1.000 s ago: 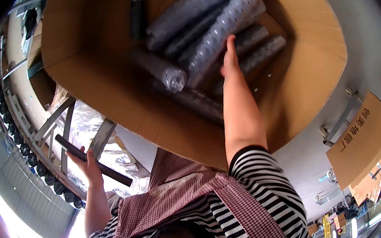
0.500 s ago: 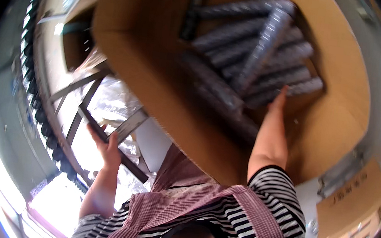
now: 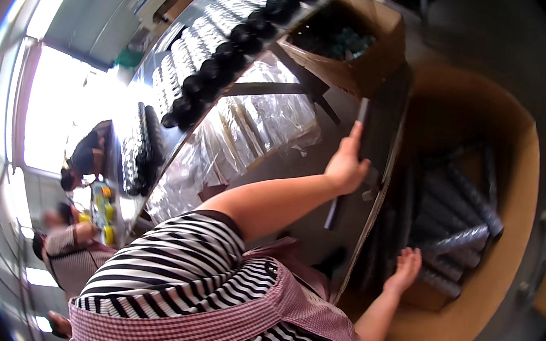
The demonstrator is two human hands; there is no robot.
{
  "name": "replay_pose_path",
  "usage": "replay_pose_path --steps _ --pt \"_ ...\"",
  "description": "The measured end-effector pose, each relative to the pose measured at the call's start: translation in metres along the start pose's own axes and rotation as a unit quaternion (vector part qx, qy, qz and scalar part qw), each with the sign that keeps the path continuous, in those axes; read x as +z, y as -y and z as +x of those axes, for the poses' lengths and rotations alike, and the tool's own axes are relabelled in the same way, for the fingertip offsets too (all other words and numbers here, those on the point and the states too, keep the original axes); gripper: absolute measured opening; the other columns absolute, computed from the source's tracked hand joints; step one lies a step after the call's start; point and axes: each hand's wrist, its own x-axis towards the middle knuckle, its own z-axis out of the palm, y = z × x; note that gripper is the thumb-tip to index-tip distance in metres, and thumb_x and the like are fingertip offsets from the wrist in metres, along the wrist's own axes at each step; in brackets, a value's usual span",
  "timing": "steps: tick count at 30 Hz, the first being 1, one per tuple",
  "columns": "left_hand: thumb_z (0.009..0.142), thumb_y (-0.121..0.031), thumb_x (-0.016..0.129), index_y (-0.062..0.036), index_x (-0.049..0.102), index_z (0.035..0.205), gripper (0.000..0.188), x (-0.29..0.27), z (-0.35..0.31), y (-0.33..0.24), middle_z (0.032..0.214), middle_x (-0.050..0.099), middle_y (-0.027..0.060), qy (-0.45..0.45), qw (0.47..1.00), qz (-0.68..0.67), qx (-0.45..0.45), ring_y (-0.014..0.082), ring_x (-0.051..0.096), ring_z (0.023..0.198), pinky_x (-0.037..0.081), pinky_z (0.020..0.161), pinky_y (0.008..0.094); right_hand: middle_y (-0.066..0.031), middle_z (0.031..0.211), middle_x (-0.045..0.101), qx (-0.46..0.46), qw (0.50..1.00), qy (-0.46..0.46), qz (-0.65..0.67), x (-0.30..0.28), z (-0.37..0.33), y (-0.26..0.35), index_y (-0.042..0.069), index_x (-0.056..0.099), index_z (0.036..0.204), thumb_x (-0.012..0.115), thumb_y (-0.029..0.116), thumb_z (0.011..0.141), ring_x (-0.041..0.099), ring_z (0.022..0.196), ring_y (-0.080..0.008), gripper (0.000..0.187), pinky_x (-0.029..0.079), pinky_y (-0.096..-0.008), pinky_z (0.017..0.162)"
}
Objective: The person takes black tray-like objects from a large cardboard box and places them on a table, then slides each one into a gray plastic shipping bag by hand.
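My left hand (image 3: 347, 166) grips a slim dark grey bar (image 3: 332, 212), whose two ends stick out beyond the fist. The index finger lies straight along it. My right hand (image 3: 406, 269) is inside a large cardboard box (image 3: 502, 284), fingers stretched out with nothing in them. Beside those fingers lie several dark, shiny tube-like rolls (image 3: 460, 240), crossed over one another on the box floor. Whether the fingertips touch a roll I cannot tell.
A smaller open carton (image 3: 354, 76) with dark contents stands at the upper middle. Rows of black round pieces (image 3: 240, 36) line the table edge at the upper left. Clear plastic bags (image 3: 224, 133) lie below it. Two people (image 3: 75, 243) are at the left.
My view has swung left, so the box now appears at the right and people show at the left. The bar stays in my left hand; my right hand stays inside the box.
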Motion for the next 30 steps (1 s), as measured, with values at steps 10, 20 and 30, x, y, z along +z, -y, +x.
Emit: replay_pose_path --steps 10,20,30 --pt "0.087 -0.031 0.069 -0.0105 0.031 0.155 0.080 -0.003 -0.020 0.020 0.155 0.034 0.0239 0.108 0.989 -0.093 0.051 0.0421 0.044 0.136 0.039 0.112 0.0471 -0.0169 0.122 0.056 -0.181 0.892 0.258 -0.324 0.194 -0.031 0.056 0.001 0.024 0.153 0.057 0.026 0.101 0.064 0.093 -0.0206 0.066 0.053 -0.0317 0.068" --pt "0.093 -0.030 0.063 -0.0110 0.047 0.146 0.058 -0.267 -0.271 0.266 0.145 0.049 0.0163 0.254 0.958 0.018 -0.130 0.0361 0.050 0.131 0.041 0.110 0.0461 -0.0118 0.102 0.059 -0.135 0.918 0.150 -0.343 0.202 0.036 0.068 0.009 0.023 0.157 0.052 0.024 0.102 0.054 0.072 -0.0171 0.063 0.046 -0.0296 0.058" --pt "0.083 -0.013 0.075 -0.0077 0.069 0.110 0.028 -0.433 -0.360 0.374 0.118 0.067 0.0108 -0.313 0.948 -0.037 0.033 0.0323 0.065 0.105 0.054 0.092 0.0394 -0.0271 0.139 0.052 -0.423 0.819 0.162 -0.351 0.422 -0.123 0.056 -0.004 0.035 0.147 0.063 0.008 0.090 0.056 0.124 -0.0366 0.064 0.045 -0.0402 0.107"
